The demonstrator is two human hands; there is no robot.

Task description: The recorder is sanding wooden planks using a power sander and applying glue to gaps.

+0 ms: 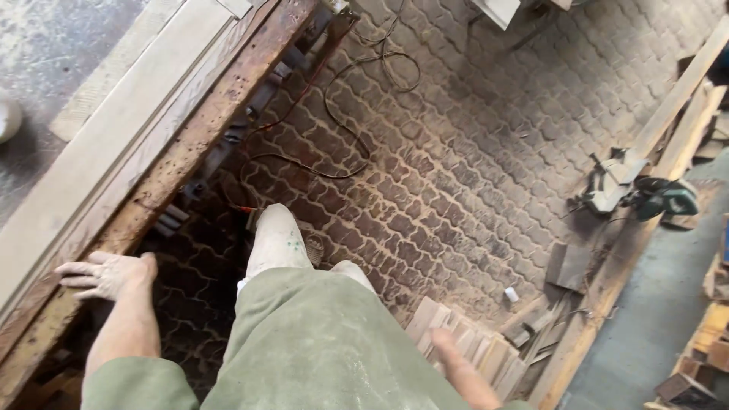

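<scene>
The left hand (106, 275) is laid flat, fingers spread, on the rusty edge of the surface (190, 144) at the left, gripping nothing; steadier support would be had with the palm pressed fully down. At the lower right, the right hand (463, 372) hangs with fingers loose and empty over the stacked wood offcuts (486, 353) on the floor.

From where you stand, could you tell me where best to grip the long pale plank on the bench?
Probably its near long edge, approached from the floor side beside the left hand: the plank lies flat along the bench, and that edge is exposed for fingers.
</scene>
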